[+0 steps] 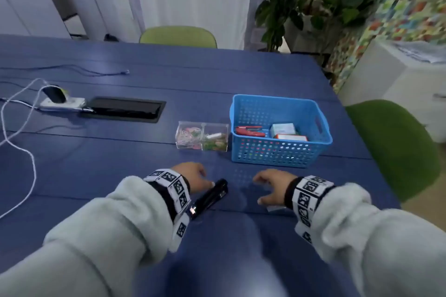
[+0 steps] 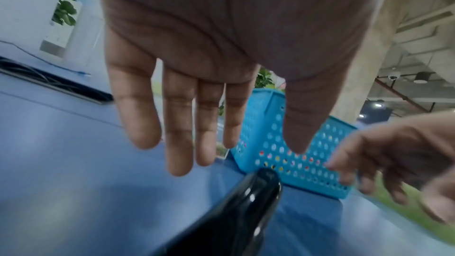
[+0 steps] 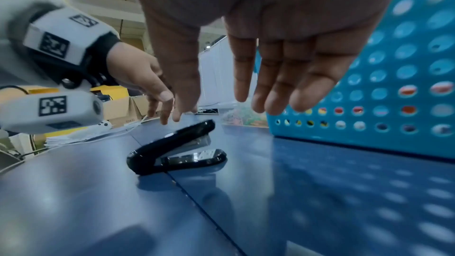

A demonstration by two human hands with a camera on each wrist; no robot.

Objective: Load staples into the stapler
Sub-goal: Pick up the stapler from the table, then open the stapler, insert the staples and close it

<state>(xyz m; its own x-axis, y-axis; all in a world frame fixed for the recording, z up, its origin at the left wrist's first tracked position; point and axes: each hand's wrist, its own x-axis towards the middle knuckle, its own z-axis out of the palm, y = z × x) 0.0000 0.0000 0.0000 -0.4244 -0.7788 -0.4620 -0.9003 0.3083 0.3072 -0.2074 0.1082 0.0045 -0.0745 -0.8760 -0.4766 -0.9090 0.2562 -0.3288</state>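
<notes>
A black stapler [image 1: 210, 196] lies closed on the blue table [image 1: 96, 164], its nose pointing toward the basket. In the right wrist view the stapler [image 3: 177, 149] stands free, with nothing gripping it. My left hand [image 1: 193, 176] hovers just above and left of it, fingers straight and spread [image 2: 177, 124]. My right hand [image 1: 270, 185] hangs open to the stapler's right, a short gap away, holding nothing [image 3: 268, 77]. Small boxes [image 1: 286, 131], possibly staples, sit in the blue basket [image 1: 277, 154].
A red stapler [image 1: 249, 131] also lies in the basket. A clear box of coloured clips [image 1: 201, 138] stands left of it. A power strip [image 1: 62, 102] with white cables and a black cable hatch [image 1: 124, 108] lie far left. Green chairs stand behind and right.
</notes>
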